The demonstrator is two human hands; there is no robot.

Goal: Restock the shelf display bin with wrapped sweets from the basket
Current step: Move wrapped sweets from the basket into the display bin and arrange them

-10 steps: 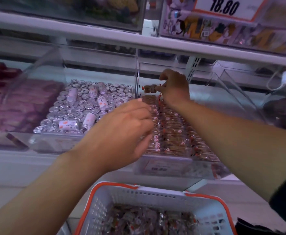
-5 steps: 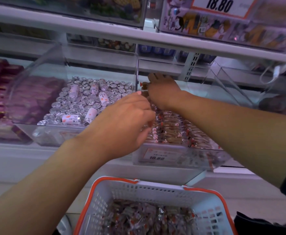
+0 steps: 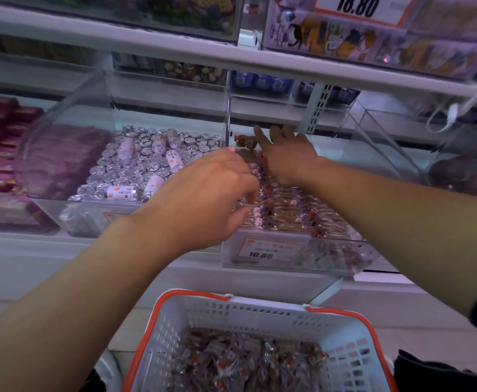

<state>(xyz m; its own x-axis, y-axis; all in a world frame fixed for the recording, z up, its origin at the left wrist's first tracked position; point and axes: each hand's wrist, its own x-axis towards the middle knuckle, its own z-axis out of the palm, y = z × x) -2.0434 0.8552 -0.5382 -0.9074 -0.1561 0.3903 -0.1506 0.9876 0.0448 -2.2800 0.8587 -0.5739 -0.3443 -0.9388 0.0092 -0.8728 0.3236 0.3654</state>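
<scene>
Both hands are over the display bin [image 3: 293, 261], the clear one with the 10.80 tag on its near wall. Right hand [image 3: 286, 154] is flat, fingers straight, at the far end, touching the far row of wrapped sweets [image 3: 285, 210]; one loose sweet [image 3: 245, 142] sits just left of its fingertips. Looks like it's squaring that far row. Left hand [image 3: 203, 193] has fingers curled down onto the near-left rows, probably pinching a wrapper; can't confirm. Basket [image 3: 259, 309] sits directly below the bin, near side, with plenty of sweets in it, so reaches are short. Silver-foil bin [image 3: 90, 219] on the left is untouched.
</scene>
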